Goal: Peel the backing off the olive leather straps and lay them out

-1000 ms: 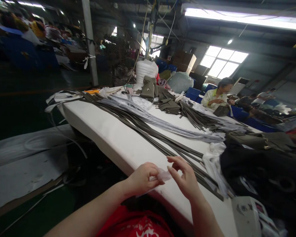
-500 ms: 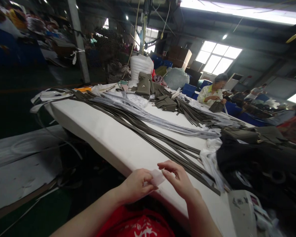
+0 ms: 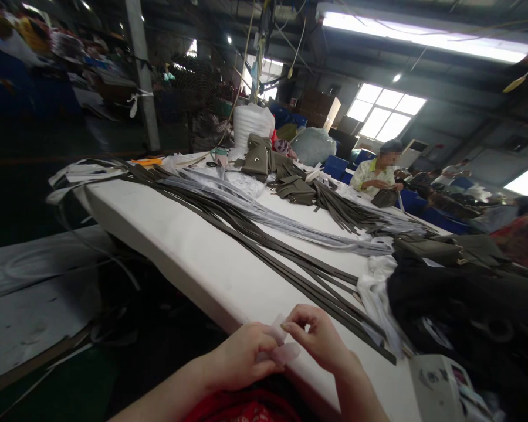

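Note:
My left hand (image 3: pixel 250 354) is closed on a small piece of thin, whitish, see-through film (image 3: pixel 286 353) near the table's front edge. Thumb and forefinger of my right hand (image 3: pixel 310 333) are pinched together on an upper part of the same film, just right of my left hand. Beyond both hands, long dark grey-green straps (image 3: pixel 264 249) run lengthwise over the white table (image 3: pixel 193 252). Behind them lies a bundle of strips in clear plastic (image 3: pixel 290 223).
Grey-green bags (image 3: pixel 257 158) stand at the table's far side. A person (image 3: pixel 376 176) works across the table. Black cloth (image 3: pixel 449 293) and a whitish machine (image 3: pixel 437 387) are at the right. A metal post (image 3: pixel 143 82) rises beyond the left end.
My right hand's fingers, apart before, have closed in a pinch on the film. Both hands sit slightly lower in the view, and more of the film shows.

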A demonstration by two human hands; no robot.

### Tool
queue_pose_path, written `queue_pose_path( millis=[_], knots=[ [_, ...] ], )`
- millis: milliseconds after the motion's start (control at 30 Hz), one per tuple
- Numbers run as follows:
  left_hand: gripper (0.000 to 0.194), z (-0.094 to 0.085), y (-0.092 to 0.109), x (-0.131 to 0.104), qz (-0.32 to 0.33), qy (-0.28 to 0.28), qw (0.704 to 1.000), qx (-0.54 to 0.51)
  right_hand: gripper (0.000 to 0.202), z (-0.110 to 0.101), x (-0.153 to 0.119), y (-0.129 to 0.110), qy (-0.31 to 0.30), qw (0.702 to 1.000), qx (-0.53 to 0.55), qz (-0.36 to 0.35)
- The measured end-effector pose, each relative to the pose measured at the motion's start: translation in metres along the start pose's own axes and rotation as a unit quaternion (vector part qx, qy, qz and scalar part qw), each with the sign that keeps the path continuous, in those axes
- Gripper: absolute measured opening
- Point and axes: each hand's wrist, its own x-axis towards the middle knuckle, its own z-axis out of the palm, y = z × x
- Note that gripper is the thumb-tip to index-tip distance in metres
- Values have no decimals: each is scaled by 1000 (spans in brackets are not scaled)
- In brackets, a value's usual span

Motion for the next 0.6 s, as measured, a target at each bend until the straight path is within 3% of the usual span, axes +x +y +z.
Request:
queue_pose_path(
  millis=[100, 200, 267, 367, 500, 600],
  knots=[
    [18, 5, -1, 2, -9, 1, 1000, -25, 25, 6, 2, 5, 9, 1000, -11, -7],
    [16, 9, -6, 3, -14, -10, 999, -46, 30, 6, 13, 25, -13, 998, -61, 16],
    [14, 9, -10, 1, -22, -8, 999, -47, 29, -3, 24, 48, -9, 984, -162, 77],
    [17, 8, -14, -2, -31, 1, 999, -39, 18, -27, 40, 88, 35, 938, -300, 172],
    [25, 6, -16, -4, -31, 7, 999, -40, 37, -51, 52, 128, 43, 904, -360, 226],
    [23, 4, -14, -3, -36, 10, 998, -52, 35, -60, 57, 141, 15, 894, -377, 244]
  ],
)
